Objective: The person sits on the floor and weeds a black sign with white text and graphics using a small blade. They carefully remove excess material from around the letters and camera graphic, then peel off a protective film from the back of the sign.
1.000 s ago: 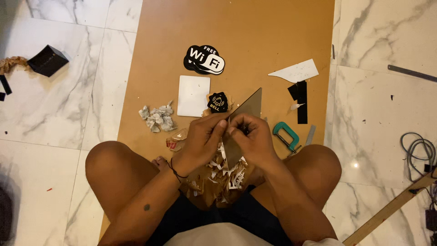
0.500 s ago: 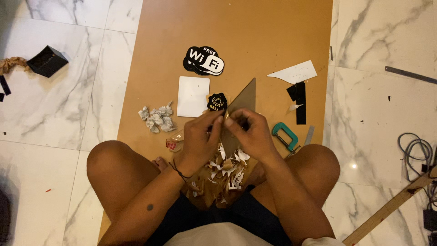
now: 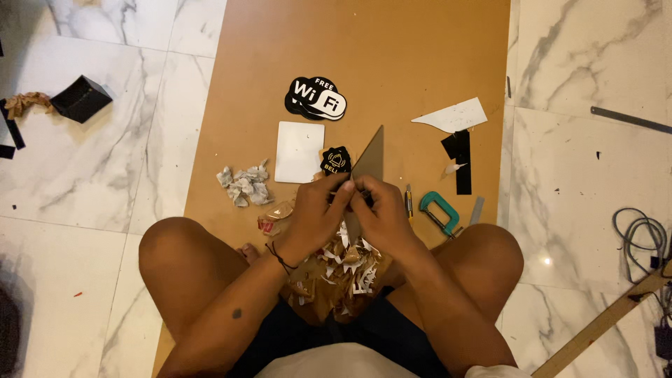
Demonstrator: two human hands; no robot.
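I sit cross-legged on a brown board laid on a marble floor. Both hands hold a thin grey-brown triangular sheet that points away from me. My left hand pinches its near edge with thumb and fingers. My right hand grips the same edge from the right, fingertips touching the left hand's. A heap of torn paper scraps lies between my legs under the hands.
On the board lie a black and white oval sticker, a white card, a small black badge, crumpled grey paper, a teal clamp, a small cutter, black strips. A black box sits left.
The triangular sheet has swung from leaning right to pointing nearly straight away from me, and both hands have shifted slightly along its near edge.
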